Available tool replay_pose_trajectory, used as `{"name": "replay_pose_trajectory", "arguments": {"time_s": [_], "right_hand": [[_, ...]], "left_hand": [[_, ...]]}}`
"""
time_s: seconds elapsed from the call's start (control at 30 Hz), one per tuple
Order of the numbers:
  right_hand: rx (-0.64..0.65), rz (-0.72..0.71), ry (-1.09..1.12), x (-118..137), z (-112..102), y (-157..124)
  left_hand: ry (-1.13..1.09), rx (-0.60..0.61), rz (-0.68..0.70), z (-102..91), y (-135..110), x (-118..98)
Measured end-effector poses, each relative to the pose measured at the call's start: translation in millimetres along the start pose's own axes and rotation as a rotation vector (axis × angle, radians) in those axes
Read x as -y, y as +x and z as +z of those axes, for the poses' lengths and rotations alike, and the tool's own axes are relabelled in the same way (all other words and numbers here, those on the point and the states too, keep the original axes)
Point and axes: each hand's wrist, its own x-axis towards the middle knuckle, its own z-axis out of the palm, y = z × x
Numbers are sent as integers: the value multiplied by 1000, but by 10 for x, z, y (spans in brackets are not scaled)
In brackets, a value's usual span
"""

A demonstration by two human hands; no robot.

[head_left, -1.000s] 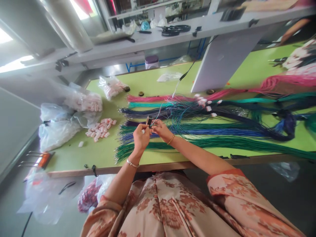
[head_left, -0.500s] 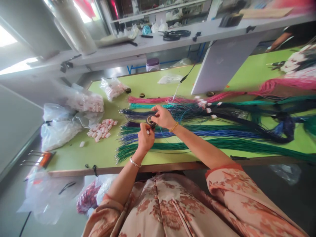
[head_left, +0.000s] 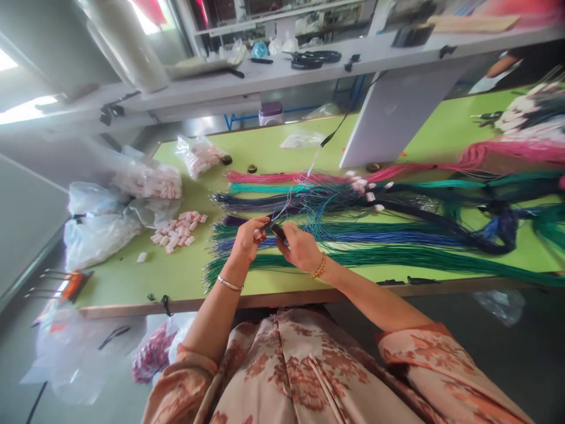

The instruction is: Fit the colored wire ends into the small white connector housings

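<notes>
My left hand (head_left: 245, 240) pinches a small white connector with thin wires rising from it. Close beside it my right hand (head_left: 300, 247) grips a small black tape roll (head_left: 277, 231), held edge-on between the two hands. Both hands hover over long bundles of wires (head_left: 353, 235) in pink, teal, purple, blue and green, laid side by side across the green table (head_left: 185, 277). A few loose thin wires (head_left: 286, 206) arch up from the connector toward the bundles.
A heap of pink-white connectors (head_left: 175, 229) lies left of the hands, with clear plastic bags (head_left: 101, 224) of more beyond it. A white upright panel (head_left: 392, 118) stands behind the wires. Scissors and cables (head_left: 313, 57) lie on the grey shelf above. Another person's arm (head_left: 498, 65) shows at far right.
My right hand has come down and toward me with the tape roll, from above the purple bundle to beside my left hand. The roll has turned edge-on. The left hand stayed about in place.
</notes>
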Motion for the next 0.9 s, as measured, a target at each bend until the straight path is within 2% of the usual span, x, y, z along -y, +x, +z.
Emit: {"name": "replay_pose_trajectory", "arguments": {"time_s": [0.07, 0.13, 0.23, 0.3, 0.33, 0.43, 0.57, 0.63, 0.7, 0.9], "right_hand": [[77, -29, 43, -58, -18, -16], [110, -60, 90, -111, -123, -2], [-37, -74, 217, -165, -369, 125], [-164, -88, 308, -173, -502, 296], [-183, -105, 341, -169, -538, 402], [-58, -123, 368, -140, -521, 743], [191, 36, 229, -89, -371, 1033], [231, 55, 198, -64, -325, 1063], [189, 55, 214, -39, -313, 1034], [-89, 92, 383, 137, -375, 729]], "left_hand": [[141, 36, 47, -34, -8, 11], [289, 46, 126, -72, -6, 32], [567, 13, 290, -114, 1, 60], [758, -12, 446, -114, -5, 74], [830, -12, 538, -107, -12, 82], [945, 35, 783, -73, -43, 118], [992, 65, 934, -63, -68, 183], [976, 41, 938, -66, -76, 217], [932, -10, 881, -61, -85, 247], [717, -126, 491, -29, -66, 290]]}}
